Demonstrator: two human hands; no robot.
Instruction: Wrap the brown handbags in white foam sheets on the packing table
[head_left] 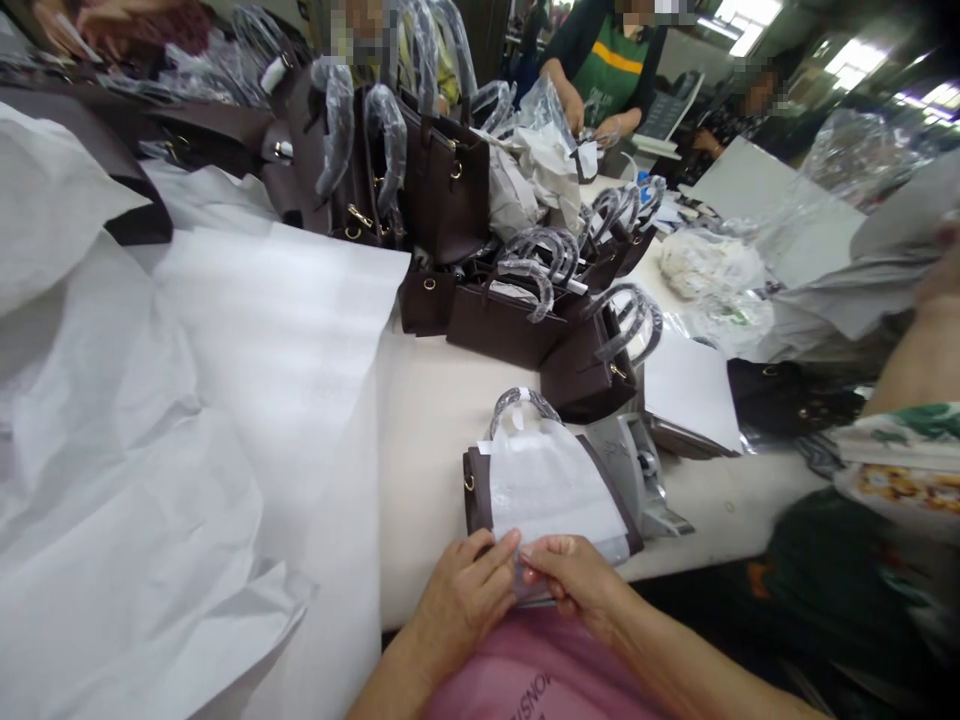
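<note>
The front of the bag (478,498) is mostly covered by a sheet (555,480). Its near edge is partly hidden by the left hand (469,585) and right hand (576,575). Paper (150,500) is cut off at left.

Beyond the right hand (574,575), the handbag (479,500) looks like smooth leather, its handle sleeve (545,404) glossy plastic. Left of the left hand (466,588), white sheets (127,440) look like matt, creased paper.

Left grip (471,582): before the torso (480,675), forefinger (504,549) extends. Right grip (571,574): before the torso, fingers (549,552) curl. Forearms (675,632): two, bare, flanking the torso.
</note>
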